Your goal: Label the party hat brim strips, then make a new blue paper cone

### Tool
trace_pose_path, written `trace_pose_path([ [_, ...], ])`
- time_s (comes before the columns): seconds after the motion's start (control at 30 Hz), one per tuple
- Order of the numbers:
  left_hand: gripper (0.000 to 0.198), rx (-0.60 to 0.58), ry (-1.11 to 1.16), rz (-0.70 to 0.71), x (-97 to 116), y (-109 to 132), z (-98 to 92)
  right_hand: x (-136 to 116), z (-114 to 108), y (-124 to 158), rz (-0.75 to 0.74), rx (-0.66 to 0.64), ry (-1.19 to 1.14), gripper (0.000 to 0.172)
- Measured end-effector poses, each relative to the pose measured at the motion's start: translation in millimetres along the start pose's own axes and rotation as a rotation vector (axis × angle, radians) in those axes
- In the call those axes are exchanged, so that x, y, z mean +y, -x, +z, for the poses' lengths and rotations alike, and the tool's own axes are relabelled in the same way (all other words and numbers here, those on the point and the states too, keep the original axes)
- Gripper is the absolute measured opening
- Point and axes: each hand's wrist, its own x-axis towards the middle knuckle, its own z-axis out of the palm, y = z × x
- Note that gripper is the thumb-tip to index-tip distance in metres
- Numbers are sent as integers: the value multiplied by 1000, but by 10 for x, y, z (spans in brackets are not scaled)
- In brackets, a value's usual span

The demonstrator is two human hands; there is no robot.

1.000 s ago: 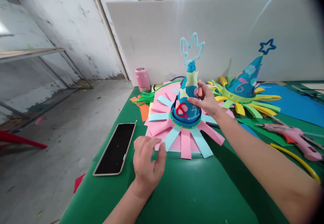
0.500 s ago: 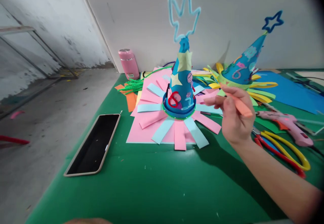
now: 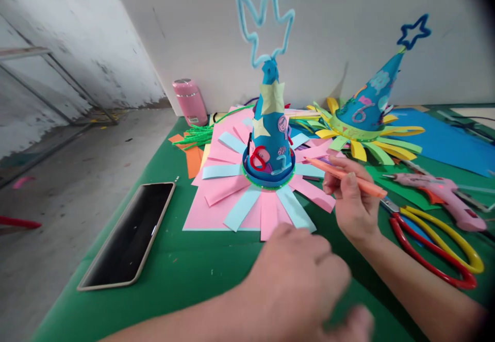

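Observation:
My right hand (image 3: 356,200) is closed around a slim orange marker pen (image 3: 344,177), its tip pointing left toward the blue cone party hat (image 3: 273,135). That hat stands upright, with a light-blue pipe-cleaner crown (image 3: 253,37) on top, star and number stickers, and a brim of pink and light-blue paper strips (image 3: 242,208). My left hand (image 3: 301,275), blurred, reaches in from below in front of the hat's brim. Its thumb stands apart from the bent fingers, and nothing shows between them; the fingertips are hidden.
Behind on the right leans another blue party hat (image 3: 367,94) with a dark-blue star. Nearby lie a pink glue gun (image 3: 444,192) and red-and-yellow-handled scissors (image 3: 436,249). A phone (image 3: 131,236), green pipe cleaners (image 3: 199,135) and a pink flask (image 3: 190,102) are on the left.
My left hand has come up from the bottom edge into the middle foreground. My right hand has moved slightly down and turned the marker pen, so its tip shows toward the hat.

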Motion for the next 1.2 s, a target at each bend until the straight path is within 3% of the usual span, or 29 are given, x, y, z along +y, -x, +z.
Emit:
trace_pose_path([
  [0.17,42,-84,-296,-103,-313,-222,-39,-21,16,62,85,-51,-17,23],
  [0.33,49,-191,-273,-132,-496,-139,84,-22,31,107,145,-123,-9,22],
  [0.7,49,-263,-192,-133,-457,-103,10,-53,20,125,202,-199,-25,22],
  [0.83,47,-247,-178,-123,-447,-86,30,-42,40,165,218,-228,11,10],
  [0.97,48,-233,-189,-117,-414,-60,75,-38,102,219,286,-280,27,6],
  [1.2,49,-209,-261,-97,-384,-29,141,46,182,229,430,-338,8,14],
])
